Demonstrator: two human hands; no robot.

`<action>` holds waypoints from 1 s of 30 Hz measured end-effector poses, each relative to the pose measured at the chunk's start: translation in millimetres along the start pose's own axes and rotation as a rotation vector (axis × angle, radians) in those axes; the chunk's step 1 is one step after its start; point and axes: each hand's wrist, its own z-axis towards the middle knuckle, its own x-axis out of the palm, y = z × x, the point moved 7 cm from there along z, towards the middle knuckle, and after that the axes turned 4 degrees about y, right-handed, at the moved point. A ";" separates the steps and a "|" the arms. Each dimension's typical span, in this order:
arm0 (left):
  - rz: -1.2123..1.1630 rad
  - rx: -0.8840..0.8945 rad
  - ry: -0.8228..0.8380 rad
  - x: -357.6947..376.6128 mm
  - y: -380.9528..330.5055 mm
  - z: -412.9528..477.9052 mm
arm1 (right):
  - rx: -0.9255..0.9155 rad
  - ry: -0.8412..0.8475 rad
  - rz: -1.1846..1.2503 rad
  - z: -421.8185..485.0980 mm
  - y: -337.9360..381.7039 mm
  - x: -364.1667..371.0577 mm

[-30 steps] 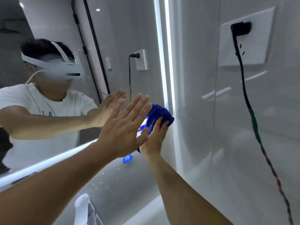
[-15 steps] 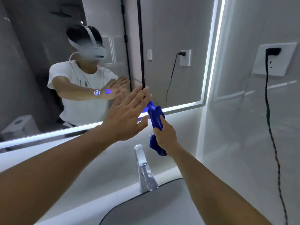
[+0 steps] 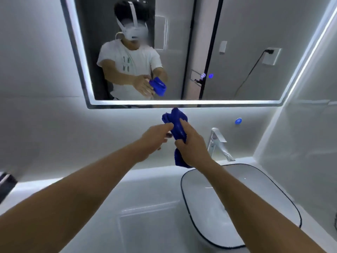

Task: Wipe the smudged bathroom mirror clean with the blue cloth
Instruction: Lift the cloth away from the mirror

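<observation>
The mirror [image 3: 237, 42] fills the upper frame; no smudges are discernible, so remaining wiping cannot be confirmed. The blue cloth [image 3: 177, 125] is bunched at frame centre, below the mirror's lower edge, off the glass. The right hand [image 3: 193, 145] grips it; the left hand [image 3: 155, 141] touches its top, grip indeterminate. Reflected shirt lettering [image 3: 126, 63] is illegible.

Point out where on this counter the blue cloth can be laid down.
Best patch: the white counter left of the basin, running to the dark object at the left edge. A narrow ledge is bare behind the basin, left of the faucet. The right end is crowded: basin and faucet fill it. The right hand grips the blue cloth.
</observation>
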 end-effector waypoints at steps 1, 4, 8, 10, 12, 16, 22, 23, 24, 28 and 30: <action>-0.185 -0.076 0.009 -7.8 18.9 -14.4 | -0.045 0.036 -0.005 -10.0 17.4 21.8; -0.441 -0.133 -0.064 -34.2 64.7 -46.1 | -0.096 0.149 -0.038 -35.7 51.2 83.9; -0.553 -0.257 -0.194 -64.7 128.7 -83.0 | -0.073 0.373 0.136 -67.8 63.9 147.3; -0.580 -0.331 -0.264 -73.0 162.8 -99.0 | 0.009 0.434 0.268 -80.7 52.4 165.0; -0.646 -0.384 -0.304 -72.5 190.6 -111.4 | 0.120 0.358 0.287 -86.7 26.2 175.6; -0.765 -0.441 -0.286 -53.1 231.7 -117.2 | 0.564 0.458 0.456 -108.9 -38.3 213.8; -0.586 -0.576 -0.203 -5.5 296.4 -97.6 | 0.721 0.516 0.537 -131.4 -114.5 250.8; -0.527 -0.601 -0.185 2.1 305.2 -90.5 | 0.743 0.509 0.540 -134.9 -128.1 256.2; -0.472 -0.628 -0.160 10.0 313.2 -83.9 | 0.775 0.498 0.537 -139.0 -142.1 260.4; -0.253 -0.674 -0.158 36.1 342.3 -60.8 | 0.877 0.402 0.517 -155.5 -188.9 274.0; -0.065 -0.640 -0.204 43.3 349.9 -51.4 | 0.890 0.356 0.502 -158.7 -202.7 279.1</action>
